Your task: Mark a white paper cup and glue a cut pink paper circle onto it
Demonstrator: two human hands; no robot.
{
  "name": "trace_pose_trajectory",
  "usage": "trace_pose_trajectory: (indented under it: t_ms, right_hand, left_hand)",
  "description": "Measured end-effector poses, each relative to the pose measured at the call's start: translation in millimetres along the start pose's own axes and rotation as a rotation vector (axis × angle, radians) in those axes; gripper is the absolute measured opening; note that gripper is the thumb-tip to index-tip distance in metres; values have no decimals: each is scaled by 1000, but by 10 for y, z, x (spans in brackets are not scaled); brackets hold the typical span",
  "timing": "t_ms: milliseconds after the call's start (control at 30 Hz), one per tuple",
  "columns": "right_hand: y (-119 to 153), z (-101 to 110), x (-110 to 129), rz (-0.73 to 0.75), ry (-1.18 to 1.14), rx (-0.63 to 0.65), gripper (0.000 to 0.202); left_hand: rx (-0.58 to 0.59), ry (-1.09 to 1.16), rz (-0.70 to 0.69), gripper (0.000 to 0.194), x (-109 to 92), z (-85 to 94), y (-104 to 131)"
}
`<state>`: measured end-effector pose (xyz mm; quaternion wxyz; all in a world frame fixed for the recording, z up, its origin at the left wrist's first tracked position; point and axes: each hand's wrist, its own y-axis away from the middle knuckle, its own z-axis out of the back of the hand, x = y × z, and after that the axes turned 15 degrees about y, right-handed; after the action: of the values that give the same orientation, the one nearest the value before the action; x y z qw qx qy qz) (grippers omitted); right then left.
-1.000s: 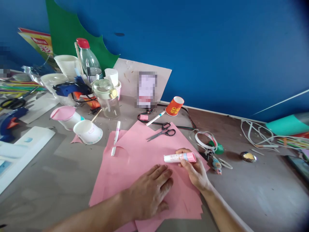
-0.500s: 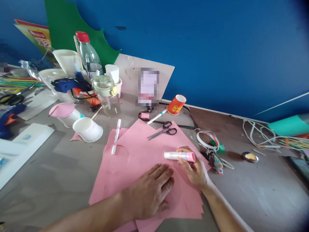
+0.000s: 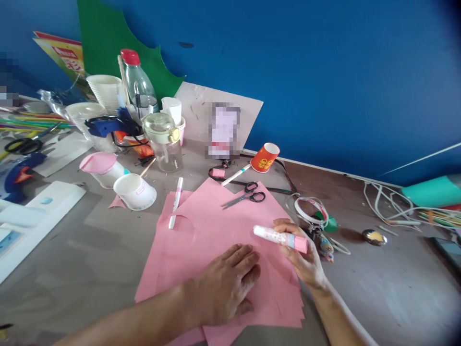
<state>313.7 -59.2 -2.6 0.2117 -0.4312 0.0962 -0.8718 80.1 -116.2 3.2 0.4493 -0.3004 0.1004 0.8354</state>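
Note:
Pink paper sheets [image 3: 216,221] lie stacked and overlapping on the table. My left hand [image 3: 226,283] rests flat on them, fingers stretched out and holding nothing. In my right hand [image 3: 304,259], between thumb and fingers, is a white glue stick [image 3: 277,236] with a pink end. It lies nearly level over the right part of the paper, its white end pointing left. Black-handled scissors [image 3: 248,194] lie at the paper's far side. A white marker [image 3: 175,203] crosses the left edge. Another white marker [image 3: 236,175] lies beyond the scissors.
An orange paper cup [image 3: 265,157] stands at the back by the wall. White paper cups [image 3: 135,192], a clear jug [image 3: 163,144] and a red-capped bottle [image 3: 139,81] crowd the back left. Keys with a strap [image 3: 326,242] and white cables [image 3: 382,206] lie at right.
My right hand has shifted right with the glue stick, whose pink end now points slightly lower. My left hand stays flat on the paper. The view has turned slightly.

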Motion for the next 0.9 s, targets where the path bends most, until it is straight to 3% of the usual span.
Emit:
trace_pose_trajectory:
  t_ms: [267, 500, 600, 767, 900]
  right_hand:
    - [-64, -61, 95, 86, 102, 149, 6]
    - [-124, -111, 97, 262, 240, -20, 18]
    - [-127, -62, 139, 260, 206, -59, 18]
    - [-133, -23, 185, 292, 131, 113, 17]
    - [-140, -94, 139, 319, 235, 100, 21]
  left_hand:
    - [9, -8, -6, 59, -8, 23, -1]
    - [20, -9, 2, 59, -14, 26, -21]
    - [18, -1, 0, 59, -10, 20, -19]
    - [5, 22, -2, 59, -3, 12, -4]
    - [14, 33, 4, 60, -5, 8, -2]
